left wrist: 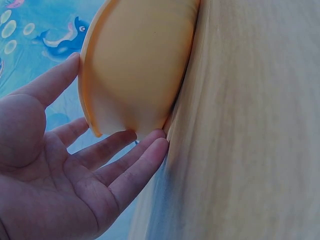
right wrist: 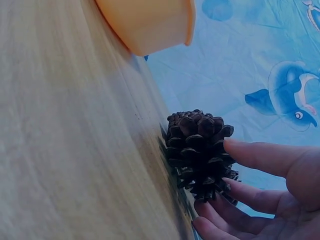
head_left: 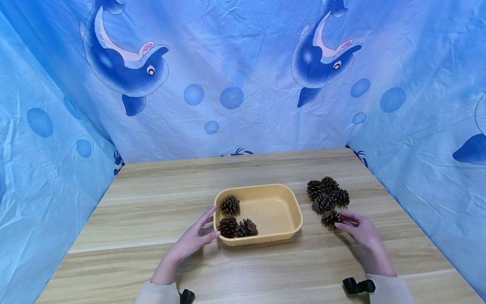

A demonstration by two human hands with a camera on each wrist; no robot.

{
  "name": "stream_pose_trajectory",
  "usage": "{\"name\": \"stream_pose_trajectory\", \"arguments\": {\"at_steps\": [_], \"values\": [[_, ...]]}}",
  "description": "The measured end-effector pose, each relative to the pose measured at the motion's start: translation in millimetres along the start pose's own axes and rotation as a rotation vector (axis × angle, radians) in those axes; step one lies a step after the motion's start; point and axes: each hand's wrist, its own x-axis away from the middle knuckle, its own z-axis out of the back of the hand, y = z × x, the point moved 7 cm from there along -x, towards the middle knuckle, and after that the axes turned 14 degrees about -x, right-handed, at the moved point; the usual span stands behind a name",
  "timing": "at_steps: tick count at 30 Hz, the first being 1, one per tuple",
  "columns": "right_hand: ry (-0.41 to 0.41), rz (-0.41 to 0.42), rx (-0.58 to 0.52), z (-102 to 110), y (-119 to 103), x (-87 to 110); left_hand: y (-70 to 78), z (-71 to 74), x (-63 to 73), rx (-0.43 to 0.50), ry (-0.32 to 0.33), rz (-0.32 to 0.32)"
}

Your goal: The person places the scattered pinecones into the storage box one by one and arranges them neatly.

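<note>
A yellow plastic tray (head_left: 271, 211) stands mid-table with three pine cones (head_left: 230, 205) at its left end. My left hand (head_left: 195, 238) is at that end, thumb and fingertips against the rim and outer wall. In the left wrist view its fingers (left wrist: 135, 172) are spread and nearly straight along the tray's wall (left wrist: 140, 65). On the right, my right hand (head_left: 360, 230) pinches a brown pine cone (head_left: 331, 219) at the near edge of a small pile. The right wrist view shows the thumb (right wrist: 265, 157) on one side of this pine cone (right wrist: 197, 145) and the fingertips at its end.
Several other pine cones (head_left: 322, 202) lie bunched just beyond the right hand. The wood-grain table (head_left: 159, 198) is bounded at the back and sides by blue cloth (head_left: 262, 118) printed with dolphins. Dark wrist mounts (head_left: 358, 286) sit by both pale sleeves.
</note>
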Motion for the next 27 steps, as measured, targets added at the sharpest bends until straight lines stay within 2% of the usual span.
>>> {"name": "stream_pose_trajectory", "arguments": {"at_steps": [27], "values": [[0.026, -0.061, -0.061, 0.9, 4.8, 0.0, -1.7, 0.1, -0.4, 0.013, -0.012, 0.003]]}}
